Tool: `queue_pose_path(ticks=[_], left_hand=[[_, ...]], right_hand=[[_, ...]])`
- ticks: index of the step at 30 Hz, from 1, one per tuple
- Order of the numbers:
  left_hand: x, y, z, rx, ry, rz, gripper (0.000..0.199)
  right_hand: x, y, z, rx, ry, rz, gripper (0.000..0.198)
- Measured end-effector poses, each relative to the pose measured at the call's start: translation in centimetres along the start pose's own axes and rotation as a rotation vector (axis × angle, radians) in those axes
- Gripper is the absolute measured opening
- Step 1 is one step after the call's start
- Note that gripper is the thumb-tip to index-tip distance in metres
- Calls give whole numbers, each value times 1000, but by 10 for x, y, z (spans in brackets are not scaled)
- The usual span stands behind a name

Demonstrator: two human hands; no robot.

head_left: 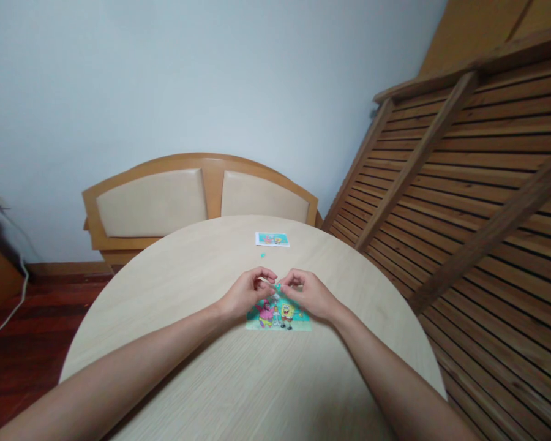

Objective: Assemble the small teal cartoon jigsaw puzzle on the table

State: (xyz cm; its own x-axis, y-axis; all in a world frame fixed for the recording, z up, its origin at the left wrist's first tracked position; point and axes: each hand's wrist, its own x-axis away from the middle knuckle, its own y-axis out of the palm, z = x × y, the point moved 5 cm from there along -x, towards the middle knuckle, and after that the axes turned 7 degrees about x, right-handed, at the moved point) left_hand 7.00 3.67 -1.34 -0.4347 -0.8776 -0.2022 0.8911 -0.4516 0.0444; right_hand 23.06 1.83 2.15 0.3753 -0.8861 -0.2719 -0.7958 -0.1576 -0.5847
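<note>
A teal jigsaw puzzle (298,324) with a pink starfish and a yellow sponge character lies flat on the round table, partly covered by my hands. Over its far edge, my left hand (252,290) and my right hand (308,293) meet with fingers curled and fingertips almost touching. Between those fingertips is a small teal puzzle piece (278,287), pinched from both sides. Its outline is mostly hidden by the fingers. Another loose teal piece (263,255) lies on the table beyond my hands.
A small printed picture card (272,239) with the same characters lies farther back on the pale round table (188,373). Behind the table stands a padded wooden headboard (151,202). A slatted wooden frame (441,202) leans along the right side.
</note>
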Motion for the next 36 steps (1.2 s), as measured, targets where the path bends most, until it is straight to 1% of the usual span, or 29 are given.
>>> queue_pose_path(ticks=[2, 4, 5, 7, 9, 12, 15, 18, 21, 30, 36], left_hand=[[4, 4, 3, -141, 29, -35, 37], [11, 11, 12, -351, 130, -111, 28], [15, 16, 17, -460, 194, -169, 27], [25, 26, 24, -617, 318, -313, 31], [32, 34, 27, -732, 392, -433, 39], [37, 37, 24, -850, 424, -519, 45], [38, 35, 21, -900, 426, -543, 44], [37, 34, 20, -929, 417, -542, 45], [37, 34, 20, -950, 405, -540, 45], [37, 34, 20, -929, 421, -541, 44], [37, 34, 18, -935, 439, -540, 44]], right_hand=[[0, -5, 10, -39, 56, 1, 24], [1, -13, 21, -45, 102, -3, 26], [2, -18, 26, -39, 109, -6, 26], [3, -28, 36, -15, 110, -14, 28], [5, -36, 44, 39, 104, -43, 31], [9, -43, 49, 120, 88, -109, 33], [13, -42, 47, 117, 95, -201, 34], [17, -38, 45, 76, 151, -294, 34], [18, -34, 44, 77, 175, -347, 35], [18, -31, 42, 123, 164, -364, 35], [17, -31, 47, 168, 156, -358, 33]])
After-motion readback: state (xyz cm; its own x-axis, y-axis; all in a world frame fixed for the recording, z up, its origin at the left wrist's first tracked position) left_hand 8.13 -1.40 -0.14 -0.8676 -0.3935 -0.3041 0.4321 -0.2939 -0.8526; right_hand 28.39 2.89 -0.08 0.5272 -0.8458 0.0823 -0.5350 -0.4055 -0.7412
